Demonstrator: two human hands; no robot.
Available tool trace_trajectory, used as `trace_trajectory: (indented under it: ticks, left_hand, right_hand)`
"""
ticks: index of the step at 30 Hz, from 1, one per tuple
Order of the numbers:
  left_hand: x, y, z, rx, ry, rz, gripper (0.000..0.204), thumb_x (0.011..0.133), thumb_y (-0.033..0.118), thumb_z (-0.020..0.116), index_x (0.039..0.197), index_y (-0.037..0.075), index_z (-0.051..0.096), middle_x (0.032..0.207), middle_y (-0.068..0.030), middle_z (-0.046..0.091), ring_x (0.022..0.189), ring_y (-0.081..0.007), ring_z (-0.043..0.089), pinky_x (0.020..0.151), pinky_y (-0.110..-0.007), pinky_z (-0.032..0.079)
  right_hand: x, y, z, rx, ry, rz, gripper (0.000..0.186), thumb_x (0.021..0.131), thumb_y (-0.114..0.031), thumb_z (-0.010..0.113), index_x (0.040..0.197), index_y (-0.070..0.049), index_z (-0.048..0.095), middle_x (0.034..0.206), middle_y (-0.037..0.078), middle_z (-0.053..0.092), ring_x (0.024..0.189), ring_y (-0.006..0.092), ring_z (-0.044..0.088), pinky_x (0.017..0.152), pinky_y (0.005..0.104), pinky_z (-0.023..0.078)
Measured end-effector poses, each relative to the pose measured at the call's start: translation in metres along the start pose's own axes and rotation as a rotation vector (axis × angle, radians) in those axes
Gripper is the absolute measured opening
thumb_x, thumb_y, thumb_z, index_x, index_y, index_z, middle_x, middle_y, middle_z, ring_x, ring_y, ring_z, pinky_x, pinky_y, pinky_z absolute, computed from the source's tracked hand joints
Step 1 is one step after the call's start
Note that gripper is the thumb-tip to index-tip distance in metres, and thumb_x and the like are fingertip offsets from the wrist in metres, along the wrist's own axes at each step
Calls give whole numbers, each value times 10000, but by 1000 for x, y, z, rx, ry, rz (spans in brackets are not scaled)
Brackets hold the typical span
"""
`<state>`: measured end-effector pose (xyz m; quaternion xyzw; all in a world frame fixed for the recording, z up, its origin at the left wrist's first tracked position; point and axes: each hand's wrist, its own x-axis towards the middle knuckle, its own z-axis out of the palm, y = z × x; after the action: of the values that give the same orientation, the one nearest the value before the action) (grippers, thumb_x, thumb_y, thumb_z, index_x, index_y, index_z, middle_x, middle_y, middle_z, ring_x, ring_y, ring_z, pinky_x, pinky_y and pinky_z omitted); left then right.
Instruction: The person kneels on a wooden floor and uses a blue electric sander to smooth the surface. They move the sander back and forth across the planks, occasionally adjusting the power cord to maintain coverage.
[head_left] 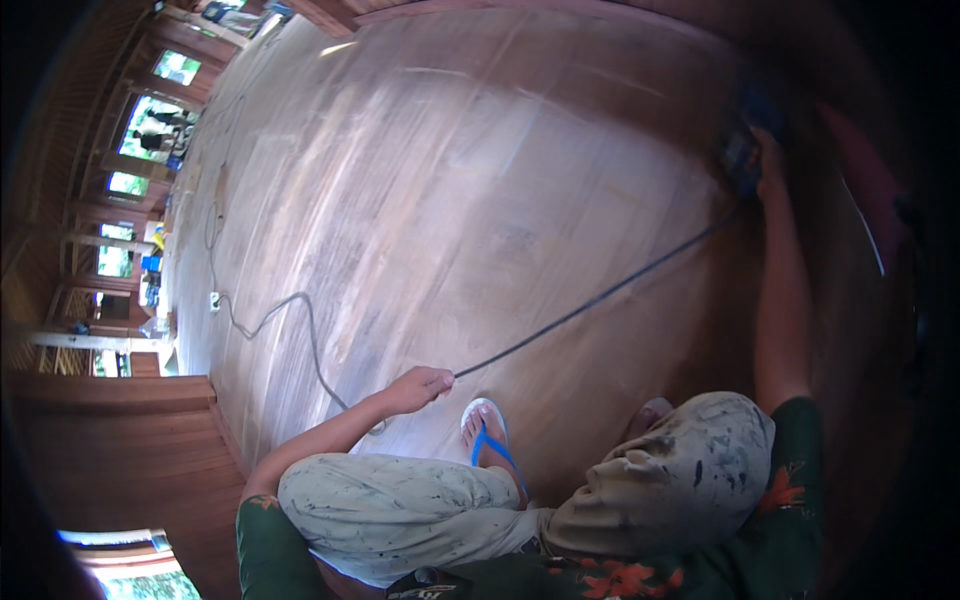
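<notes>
Cord (pixel 590 299) in left hand (pixel 420 388) at seven o'clock, fingers (pixel 438 380) curled closed around it, blurred blue tool (pixel 741 165) against right hand (pixel 768 162) at two, its grip unclear, any lettering illegible

Blue tool (pixel 738 158) blurred; right foot (pixel 652 412) partly hidden

The floor (pixel 450 220) is showing bare, mostly matt wood, its pale streaks catching a soft sheen. The cord (pixel 590 303) is looking like smooth, dark rubber or plastic. The trousers (pixel 690 480) are creasing in matt, stained cloth; the wall (pixel 110 440) is showing brown wood.
</notes>
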<state>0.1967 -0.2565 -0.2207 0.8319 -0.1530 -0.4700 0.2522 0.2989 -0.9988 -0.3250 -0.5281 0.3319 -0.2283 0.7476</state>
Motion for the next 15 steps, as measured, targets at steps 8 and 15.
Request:
trace_trajectory:
  ticks: [8,15]
  left_hand:
    - [15,-69,-2,380,-483,-308,397,1042,353,495,831,51,643,740,-69,638,701,-197,592,708,-367,475]
    - [38,-132,-23,585,-723,-534,333,1009,342,549,905,69,709,804,-75,711,748,-209,674,764,-416,505]
  right_hand:
    - [-135,26,3,-79,74,20,261,841,-318,754,706,-142,616,583,-22,489,520,116,460,531,310,378]
    - [-292,40,20,20,117,74,277,825,-217,784,671,-105,582,552,3,525,444,125,464,467,304,348]
